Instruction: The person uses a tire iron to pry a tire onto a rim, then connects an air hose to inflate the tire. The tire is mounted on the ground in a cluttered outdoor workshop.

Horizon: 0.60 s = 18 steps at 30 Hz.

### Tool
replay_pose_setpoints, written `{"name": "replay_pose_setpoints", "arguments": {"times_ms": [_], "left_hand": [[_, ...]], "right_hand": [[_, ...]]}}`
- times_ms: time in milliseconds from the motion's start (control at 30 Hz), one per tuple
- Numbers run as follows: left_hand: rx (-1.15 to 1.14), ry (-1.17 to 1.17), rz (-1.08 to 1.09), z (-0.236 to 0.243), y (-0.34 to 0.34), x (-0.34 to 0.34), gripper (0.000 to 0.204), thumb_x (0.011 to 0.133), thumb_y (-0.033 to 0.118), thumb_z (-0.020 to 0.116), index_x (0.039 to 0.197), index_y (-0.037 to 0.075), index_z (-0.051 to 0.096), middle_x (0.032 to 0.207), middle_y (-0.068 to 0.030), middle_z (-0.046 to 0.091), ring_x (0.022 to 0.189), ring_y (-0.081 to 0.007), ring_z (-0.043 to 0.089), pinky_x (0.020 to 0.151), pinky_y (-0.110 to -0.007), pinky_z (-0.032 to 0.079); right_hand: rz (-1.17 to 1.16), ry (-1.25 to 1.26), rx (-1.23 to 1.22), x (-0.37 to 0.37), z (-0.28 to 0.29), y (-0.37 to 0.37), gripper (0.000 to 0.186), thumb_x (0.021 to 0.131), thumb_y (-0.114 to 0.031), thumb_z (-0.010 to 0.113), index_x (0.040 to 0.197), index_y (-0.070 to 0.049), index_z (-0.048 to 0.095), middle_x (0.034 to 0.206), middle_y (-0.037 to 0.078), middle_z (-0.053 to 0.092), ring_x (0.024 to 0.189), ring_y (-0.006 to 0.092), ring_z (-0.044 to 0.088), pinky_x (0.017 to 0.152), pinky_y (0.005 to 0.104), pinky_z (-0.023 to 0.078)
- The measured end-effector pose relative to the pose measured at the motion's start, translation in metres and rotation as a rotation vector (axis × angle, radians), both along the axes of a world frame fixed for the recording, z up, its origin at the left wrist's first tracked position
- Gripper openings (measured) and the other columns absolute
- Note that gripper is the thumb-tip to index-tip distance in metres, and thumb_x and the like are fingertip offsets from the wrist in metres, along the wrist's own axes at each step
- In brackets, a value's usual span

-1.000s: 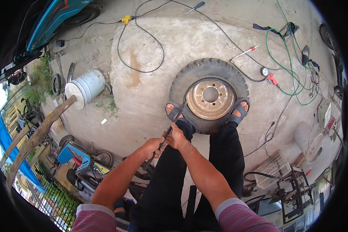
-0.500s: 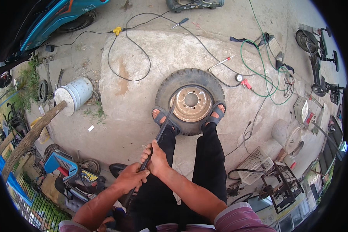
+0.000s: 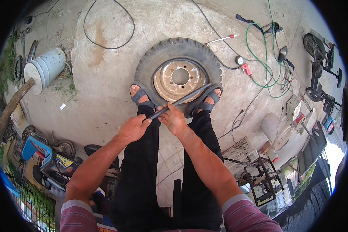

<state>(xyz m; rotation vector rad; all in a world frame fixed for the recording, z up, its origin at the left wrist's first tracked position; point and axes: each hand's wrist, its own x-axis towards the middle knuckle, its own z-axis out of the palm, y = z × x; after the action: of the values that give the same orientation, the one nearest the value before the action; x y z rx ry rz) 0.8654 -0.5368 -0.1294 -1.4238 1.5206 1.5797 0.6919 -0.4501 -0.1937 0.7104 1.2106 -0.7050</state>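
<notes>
A black treaded tire (image 3: 178, 48) lies flat on the concrete around a rusty, pale steel rim (image 3: 164, 79). My sandalled feet (image 3: 139, 94) press on either side of it. A long dark metal bar (image 3: 189, 94) runs diagonally from my hands to the right side of the tire, near the rim's edge. My left hand (image 3: 133, 127) is closed on the bar's lower-left part. My right hand (image 3: 173, 120) grips it further up, a short way to the right, below the rim.
A white bucket (image 3: 50, 67) lies left, beside a thick branch (image 3: 13, 106). A gauge with red handle (image 3: 245, 69), hoses and cables lie upper right. A scooter (image 3: 317, 79) is far right, a blue child vehicle (image 3: 36, 150) lower left, a plastic crate (image 3: 239, 154) and metal frame lower right.
The bar's far end has swung from the left side of the rim to the right side, and both hands moved with it, now higher in the picture. The view has shifted.
</notes>
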Motion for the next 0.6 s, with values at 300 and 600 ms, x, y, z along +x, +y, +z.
{"name": "replay_pose_setpoints", "arguments": {"times_ms": [300,600], "left_hand": [[0.269,-0.134,0.018,-0.098,0.006,-0.012,0.046,0.096,0.04,0.048,0.094,-0.004,0.064,0.091,-0.0268,0.064,0.087,-0.0404,0.063,0.079,-0.045,0.047],[-0.001,0.153,-0.046,-0.173,0.025,0.008,0.038,0.097,0.037,0.053,0.088,0.002,0.064,0.078,-0.0166,0.06,0.075,-0.029,0.06,0.07,-0.04,0.046]], "right_hand": [[0.145,0.015,0.08,0.001,-0.116,0.026,0.024,0.102,-0.03,0.045,0.105,-0.008,0.055,0.101,0.007,0.069,0.078,0.0162,0.063,0.064,0.0306,0.052],[0.12,0.044,0.1,-0.002,-0.145,0.024,0.022,0.101,-0.026,0.048,0.105,-0.007,0.058,0.099,0.005,0.068,0.074,0.0137,0.062,0.061,0.0292,0.051]]}}
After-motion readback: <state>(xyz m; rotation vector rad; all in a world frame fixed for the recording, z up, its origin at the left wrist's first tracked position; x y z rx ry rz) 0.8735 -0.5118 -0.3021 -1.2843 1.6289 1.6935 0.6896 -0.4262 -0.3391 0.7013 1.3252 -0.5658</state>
